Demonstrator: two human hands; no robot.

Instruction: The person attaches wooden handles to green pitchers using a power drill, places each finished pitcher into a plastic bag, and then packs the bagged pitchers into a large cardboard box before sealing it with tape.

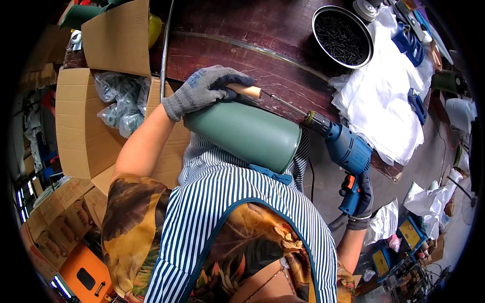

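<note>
Left hand [199,92] hides tan cylinder's [247,91] left end. Black pieces [341,39] in tin [353,66] too small to identify. Lower edge cuts orange box [76,272].

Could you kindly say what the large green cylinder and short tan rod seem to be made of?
The large green cylinder: probably painted metal or plastic, with a satin finish, judging by its smooth, even colour and soft highlight.
The short tan rod: likely bare wood, matte, given its pale tone, though no clear grain shows.

A scratched dark-red table [283,50] lies beyond the left hand [202,91]; to this hand's right, it carries a tin [317,31] of dark screws [339,40] and white sheeting [379,96].
</note>
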